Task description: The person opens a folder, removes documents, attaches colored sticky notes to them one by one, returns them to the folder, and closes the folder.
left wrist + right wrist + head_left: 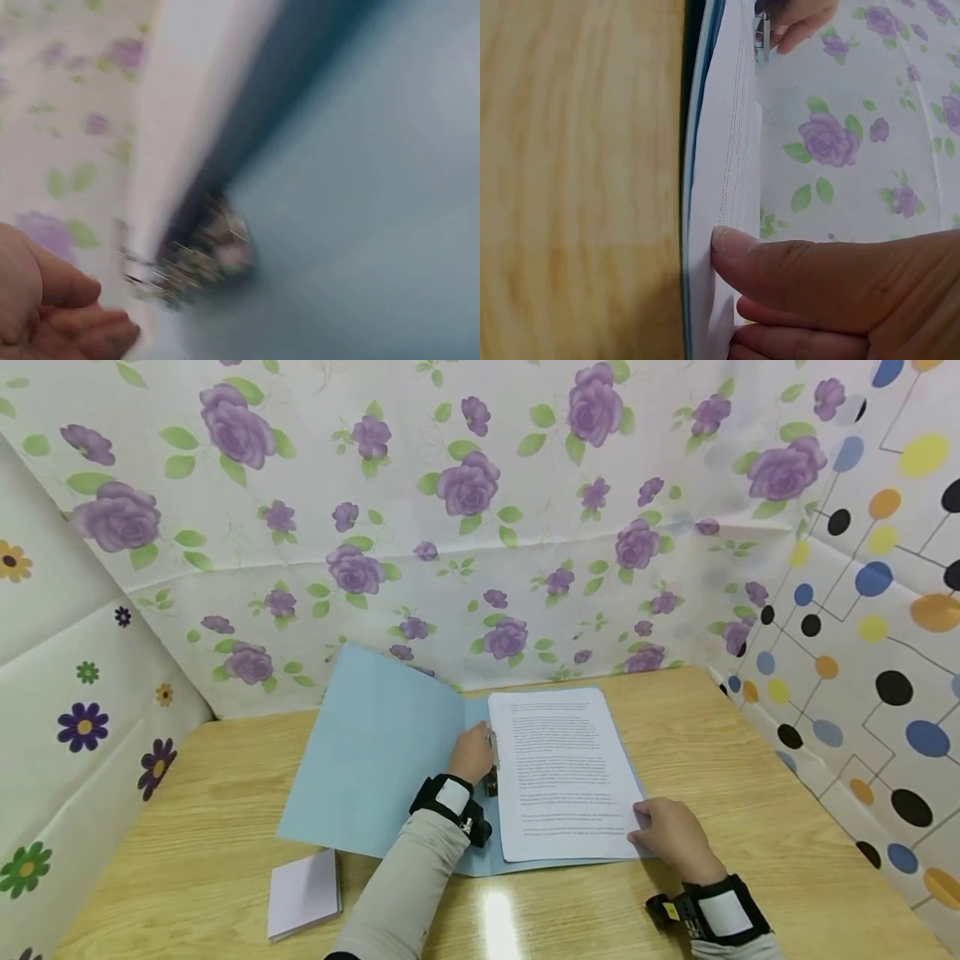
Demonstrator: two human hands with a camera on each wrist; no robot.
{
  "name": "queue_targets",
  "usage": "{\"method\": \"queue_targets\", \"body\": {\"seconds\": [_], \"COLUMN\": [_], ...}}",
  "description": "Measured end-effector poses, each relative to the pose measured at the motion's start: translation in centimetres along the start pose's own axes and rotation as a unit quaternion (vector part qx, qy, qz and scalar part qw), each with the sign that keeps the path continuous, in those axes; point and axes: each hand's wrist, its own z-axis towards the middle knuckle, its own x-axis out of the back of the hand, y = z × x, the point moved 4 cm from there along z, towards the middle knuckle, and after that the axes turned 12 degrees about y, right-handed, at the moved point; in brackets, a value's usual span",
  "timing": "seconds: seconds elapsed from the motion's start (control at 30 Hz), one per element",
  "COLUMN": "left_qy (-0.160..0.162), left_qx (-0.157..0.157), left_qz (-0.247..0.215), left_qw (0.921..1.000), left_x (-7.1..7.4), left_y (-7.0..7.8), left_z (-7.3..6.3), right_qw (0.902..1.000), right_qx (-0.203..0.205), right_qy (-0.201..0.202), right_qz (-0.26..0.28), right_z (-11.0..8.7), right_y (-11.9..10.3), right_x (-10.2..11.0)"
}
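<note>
A light blue folder (375,752) lies spread on the table, its left cover slanting away. On its right side sits a stack of printed sheets (562,768). My left hand (472,753) is at the metal clip (491,781) along the sheets' left edge. In the left wrist view, blurred, the thumb and fingers of my left hand (64,307) are loosely bent, a small gap from the clip's metal wires (180,274). My right hand (675,839) touches the lower right edge of the sheets; its thumb (739,251) rests on the printed face.
A small white pad (303,893) lies on the wooden table (202,810), left of my left forearm. Flowered sheeting (420,527) rises behind the table, and dotted sheeting (892,685) stands at the right.
</note>
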Motion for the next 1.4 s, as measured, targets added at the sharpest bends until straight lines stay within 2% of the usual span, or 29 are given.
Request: {"method": "queue_targets", "body": {"seconds": [0.1,0.17,0.33,0.47,0.6,0.87,1.03,1.2,1.27,1.4], "left_qy": [0.012,0.002,-0.061,-0.112,-0.132,-0.135,-0.135,-0.135,-0.137,-0.146], "left_qx": [0.037,0.056,0.098,0.127,0.136,0.149,0.17,0.164,0.159,0.164], "left_qz": [-0.038,-0.05,-0.058,-0.024,0.015,0.018,-0.033,-0.048,-0.05,-0.074], "left_qw": [0.9985,0.9972,0.9916,0.9853,0.9818,0.9794,0.9756,0.9761,0.9764,0.9728], "left_x": [1.4,2.2,2.9,2.2,1.6,1.0,1.0,1.0,1.0,0.7], "left_y": [0.9,1.5,2.4,2.2,1.8,1.2,1.0,0.6,0.5,0.4], "left_z": [-0.6,-1.1,-2.5,-3.6,-4.3,-5.0,-5.4,-5.6,-5.6,-5.5], "right_qw": [1.0,0.9999,0.9938,0.9848,0.9814,0.9707,0.9616,0.9503,0.9477,0.949], "right_qx": [0.001,-0.005,-0.045,-0.074,-0.086,-0.131,-0.152,-0.163,-0.166,-0.163], "right_qy": [0.005,0.011,0.043,0.057,0.051,0.027,0.027,0.023,0.02,0.016], "right_qz": [-0.001,0.01,0.092,0.146,0.164,0.2,0.227,0.264,0.272,0.269], "right_z": [0.0,0.1,0.6,0.9,1.1,1.7,2.0,2.1,2.1,2.0], "right_y": [0.2,0.5,2.0,3.2,3.6,3.7,3.9,4.0,4.1,4.6], "right_x": [0.2,0.5,1.0,0.8,0.7,0.4,0.1,-0.1,-0.1,0.1]}}
